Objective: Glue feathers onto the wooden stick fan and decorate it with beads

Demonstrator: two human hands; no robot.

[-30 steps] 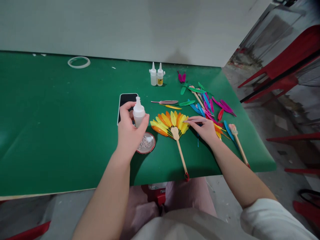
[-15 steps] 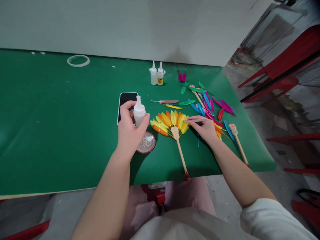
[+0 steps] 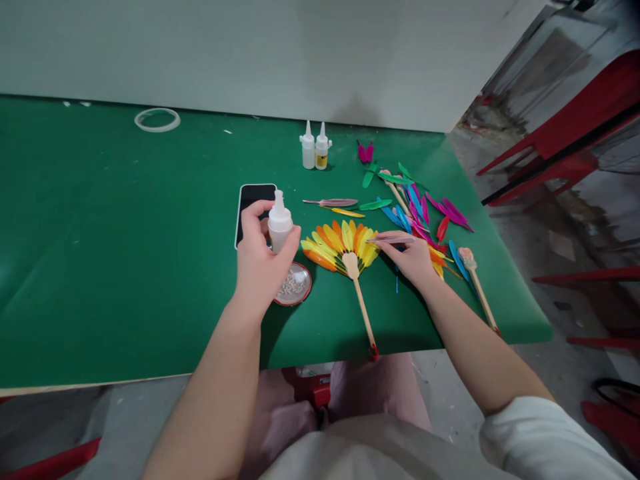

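My left hand [image 3: 263, 257] is wrapped round a white glue bottle [image 3: 280, 227], its nozzle pointing up. Beneath that hand sits a small round dish [image 3: 294, 285] of tiny pale beads, partly hidden by it. My right hand [image 3: 413, 259] pinches a pair of tweezers [image 3: 397, 239], whose tips reach the yellow feathers at the right side of a feather fan [image 3: 351, 265]. Yellow and orange feathers spread from the fan's wooden handle, which points toward me. Whether the tweezer tips hold a bead is too small to tell.
Behind my left hand lies a phone [image 3: 250, 200]. Two small bottles [image 3: 315, 150] stand at the back. Colourful loose feathers [image 3: 410, 207] and another wooden handle [image 3: 480, 287] lie to the right. A tape ring [image 3: 157, 120] rests on the green table [image 3: 125, 267] at the far left.
Almost nothing differs. Both hands keep their hold on the bottle and the tweezers, and the tweezer tips stay at the fan's right-hand feathers.
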